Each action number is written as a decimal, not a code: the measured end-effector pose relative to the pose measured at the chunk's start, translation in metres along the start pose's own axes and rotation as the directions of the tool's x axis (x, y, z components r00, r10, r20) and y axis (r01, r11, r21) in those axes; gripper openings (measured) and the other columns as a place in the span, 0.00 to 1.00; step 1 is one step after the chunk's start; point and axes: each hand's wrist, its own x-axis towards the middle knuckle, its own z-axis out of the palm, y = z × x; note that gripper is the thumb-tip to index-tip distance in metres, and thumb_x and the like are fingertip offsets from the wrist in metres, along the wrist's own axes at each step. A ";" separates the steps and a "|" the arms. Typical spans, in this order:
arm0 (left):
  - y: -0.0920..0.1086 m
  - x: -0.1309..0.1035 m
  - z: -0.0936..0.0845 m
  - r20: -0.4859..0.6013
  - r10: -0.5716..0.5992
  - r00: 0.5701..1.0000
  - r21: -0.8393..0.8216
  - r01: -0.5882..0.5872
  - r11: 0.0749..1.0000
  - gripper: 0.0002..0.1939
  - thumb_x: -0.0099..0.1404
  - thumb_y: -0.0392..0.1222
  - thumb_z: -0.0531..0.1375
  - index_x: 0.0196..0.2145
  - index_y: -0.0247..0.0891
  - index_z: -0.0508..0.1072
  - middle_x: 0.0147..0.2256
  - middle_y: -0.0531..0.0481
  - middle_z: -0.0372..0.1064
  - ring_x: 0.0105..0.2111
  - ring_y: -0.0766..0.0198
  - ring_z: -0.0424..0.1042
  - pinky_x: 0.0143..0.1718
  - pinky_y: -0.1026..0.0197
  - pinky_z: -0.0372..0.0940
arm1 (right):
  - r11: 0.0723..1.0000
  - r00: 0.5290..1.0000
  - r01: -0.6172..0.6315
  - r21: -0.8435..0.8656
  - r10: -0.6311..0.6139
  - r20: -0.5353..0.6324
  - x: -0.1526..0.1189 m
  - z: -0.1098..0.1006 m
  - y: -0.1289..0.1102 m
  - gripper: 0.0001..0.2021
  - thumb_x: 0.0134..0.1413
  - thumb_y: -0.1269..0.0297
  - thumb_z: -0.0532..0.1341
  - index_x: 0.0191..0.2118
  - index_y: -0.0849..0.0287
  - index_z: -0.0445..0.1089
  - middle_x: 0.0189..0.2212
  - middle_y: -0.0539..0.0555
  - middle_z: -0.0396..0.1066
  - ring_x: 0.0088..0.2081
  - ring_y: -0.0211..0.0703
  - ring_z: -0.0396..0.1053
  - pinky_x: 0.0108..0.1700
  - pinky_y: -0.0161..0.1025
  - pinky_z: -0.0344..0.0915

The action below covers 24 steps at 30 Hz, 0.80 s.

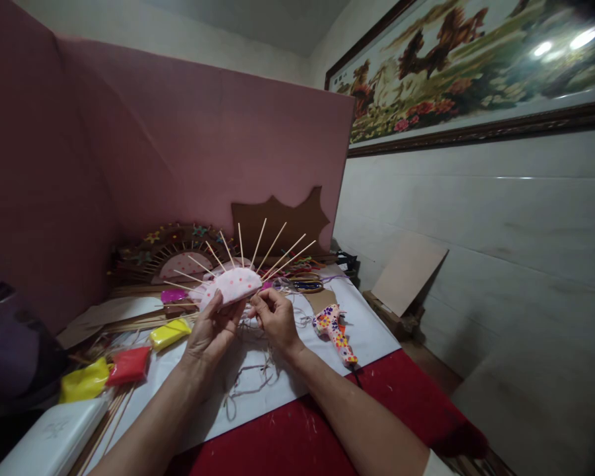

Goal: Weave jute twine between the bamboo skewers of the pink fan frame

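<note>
My left hand (pixel 212 330) grips a half-round piece covered in pale pink polka-dot fabric (pixel 242 283) from below, thumb on its front face. Thin wooden sticks (pixel 241 246) fan out from its curved upper edge. At the lower right corner of the piece, the fingers of my right hand (pixel 276 320) are pinched together; whatever is between them is too small to make out. Below both hands, loose greyish cord (pixel 250 383) lies tangled on a white sheet (pixel 213 416). To the right rests a flower-patterned glue gun (pixel 334 330).
Yellow (pixel 170 334) and red packets (pixel 129 365) lie at left, near a white box (pixel 54 436). Behind stands a finished-looking fan-shaped piece (pixel 186 264) beside a brown cardboard cutout (pixel 282 221). Scissors (pixel 307 284) lie at the back right. Red cloth (pixel 391 396) covers the front edge.
</note>
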 end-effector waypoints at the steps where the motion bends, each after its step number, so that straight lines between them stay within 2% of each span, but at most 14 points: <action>1: 0.000 0.000 0.001 -0.007 -0.003 1.000 -0.011 0.003 1.000 0.16 0.64 0.29 0.51 0.48 0.33 0.68 0.35 0.41 0.76 0.37 0.57 0.75 0.39 0.57 0.71 | 0.999 1.000 0.019 -0.030 -0.019 -0.009 -0.001 0.000 -0.001 0.12 0.53 0.55 0.56 0.26 0.58 0.63 0.18 0.47 0.67 0.17 0.32 0.59 0.21 0.30 0.57; 7: 0.000 0.000 0.000 -0.022 -0.016 1.000 -0.025 0.016 1.000 0.16 0.64 0.30 0.52 0.49 0.35 0.68 0.36 0.42 0.76 0.38 0.58 0.75 0.41 0.57 0.70 | 0.949 0.983 0.133 -0.286 -0.164 -0.087 -0.007 0.001 -0.005 0.09 0.55 0.59 0.55 0.28 0.57 0.65 0.19 0.48 0.66 0.22 0.37 0.65 0.27 0.33 0.59; 11: -0.004 -0.001 0.000 -0.011 -0.005 1.000 -0.002 0.005 1.000 0.15 0.64 0.29 0.51 0.47 0.34 0.69 0.35 0.42 0.76 0.37 0.59 0.75 0.40 0.58 0.71 | 0.871 0.966 0.205 -0.447 -0.254 -0.053 -0.007 -0.001 -0.003 0.08 0.57 0.62 0.53 0.30 0.57 0.65 0.21 0.49 0.67 0.24 0.39 0.65 0.28 0.34 0.58; 17: -0.010 -0.007 0.003 0.008 -0.022 1.000 0.069 0.022 0.997 0.11 0.64 0.30 0.51 0.40 0.34 0.72 0.31 0.42 0.76 0.34 0.60 0.76 0.40 0.59 0.71 | 0.871 0.965 0.192 -0.451 -0.250 -0.072 -0.006 -0.002 -0.003 0.09 0.58 0.63 0.52 0.29 0.57 0.65 0.20 0.49 0.67 0.24 0.39 0.65 0.28 0.33 0.58; 24: -0.008 -0.008 0.007 0.041 -0.017 0.999 0.039 0.015 0.999 0.15 0.65 0.33 0.51 0.48 0.33 0.69 0.34 0.39 0.76 0.36 0.57 0.75 0.40 0.58 0.71 | 0.918 0.978 0.137 -0.372 -0.186 -0.098 -0.006 0.001 -0.006 0.11 0.56 0.59 0.54 0.27 0.57 0.65 0.20 0.48 0.67 0.23 0.37 0.64 0.25 0.32 0.57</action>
